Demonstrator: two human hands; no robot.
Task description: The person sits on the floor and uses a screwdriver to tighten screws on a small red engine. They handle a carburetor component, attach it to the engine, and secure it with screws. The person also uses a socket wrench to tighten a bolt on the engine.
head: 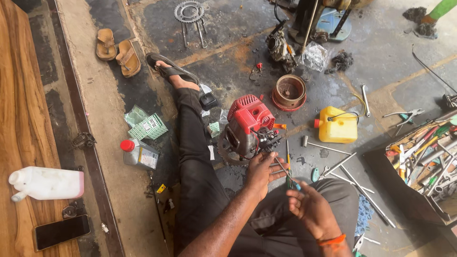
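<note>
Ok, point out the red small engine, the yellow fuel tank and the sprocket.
red small engine (pixel 250 114), head view, on its red top cover.
yellow fuel tank (pixel 339 127), head view, on its yellow side.
sprocket (pixel 189 11), head view, on its toothed ring.

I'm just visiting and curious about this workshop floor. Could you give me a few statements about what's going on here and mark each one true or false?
1. The left hand rests against the red small engine. True.
2. The right hand holds a hammer. False: it holds a thin screwdriver with a green handle.
3. A yellow fuel tank sits on the floor to the right of the engine. True.
4. The phone lies in the toolbox. False: it lies on the wooden surface at far left, near a white jug.
5. A pair of sandals lies on the floor. True.
</note>
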